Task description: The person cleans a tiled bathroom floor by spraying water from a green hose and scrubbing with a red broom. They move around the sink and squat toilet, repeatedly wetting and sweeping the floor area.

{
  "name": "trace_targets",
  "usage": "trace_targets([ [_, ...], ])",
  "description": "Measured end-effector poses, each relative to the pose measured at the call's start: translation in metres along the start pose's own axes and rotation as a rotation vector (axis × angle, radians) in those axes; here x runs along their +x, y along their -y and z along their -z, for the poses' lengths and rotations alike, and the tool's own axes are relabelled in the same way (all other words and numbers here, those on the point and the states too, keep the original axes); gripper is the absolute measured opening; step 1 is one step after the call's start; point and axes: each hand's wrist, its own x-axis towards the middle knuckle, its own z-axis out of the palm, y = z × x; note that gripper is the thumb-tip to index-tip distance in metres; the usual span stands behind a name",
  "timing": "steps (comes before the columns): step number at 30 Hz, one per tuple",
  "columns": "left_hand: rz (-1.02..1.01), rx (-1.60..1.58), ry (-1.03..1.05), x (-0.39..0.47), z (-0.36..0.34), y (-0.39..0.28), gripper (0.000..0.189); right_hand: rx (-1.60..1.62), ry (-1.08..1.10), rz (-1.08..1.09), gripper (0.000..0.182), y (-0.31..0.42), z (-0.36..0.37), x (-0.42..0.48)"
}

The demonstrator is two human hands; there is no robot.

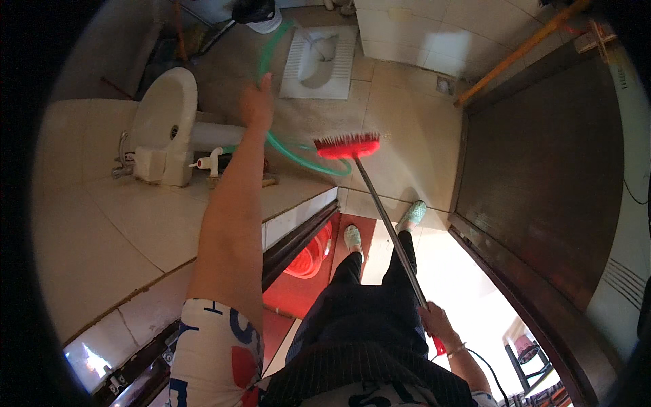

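Note:
My left hand (pixel 257 106) reaches out over the tiled floor with its fingers closed around a green hose (pixel 300 162). One length of the hose rises past my hand towards the squat toilet, and another loops down over the floor. Low at my right side, my right hand (pixel 437 320) grips the metal handle (pixel 385 219) of a floor brush. The red brush head (pixel 351 147), with dark red bristles pointing away from me, lies beyond my feet and close to the hose loop. The hose's outlet cannot be made out.
A white squat toilet (pixel 321 61) is set in the floor ahead. To the left stand a pedestal washbasin (pixel 168 127) and a white-handled tap (pixel 209 162). A dark door (pixel 539 168) and an orange pole (pixel 524 51) are at right. Red basins (pixel 310 254) sit beside my feet; a floor drain (pixel 445 85) lies far right.

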Motion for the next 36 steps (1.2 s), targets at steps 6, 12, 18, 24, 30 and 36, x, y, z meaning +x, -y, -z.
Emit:
trace_targets([
  [6, -0.183, 0.062, -0.048, -0.002, -0.027, 0.042, 0.056, -0.332, -0.205, 0.649, 0.033, -0.039, -0.034, 0.056],
  [12, -0.023, 0.055, -0.017, -0.022, -0.026, 0.032, 0.055, -0.059, -0.026, 0.313, 0.036, 0.114, -0.050, 0.149],
  [18, -0.070, -0.123, -0.052, -0.026, -0.042, 0.025, 0.056, 0.026, -0.011, 0.448, 0.029, 0.209, -0.033, 0.154],
  [24, 0.011, -0.195, 0.061, -0.030, -0.054, 0.032, 0.052, -0.025, -0.074, 0.451, 0.027, 0.242, -0.022, 0.141],
  [30, 0.008, -0.199, 0.034, -0.021, -0.065, 0.038, 0.045, 0.014, -0.019, 0.311, 0.026, 0.243, -0.022, 0.176],
  [36, 0.095, -0.207, 0.089, -0.022, -0.078, 0.044, 0.043, 0.060, -0.064, 0.339, 0.032, 0.196, -0.020, 0.192],
])
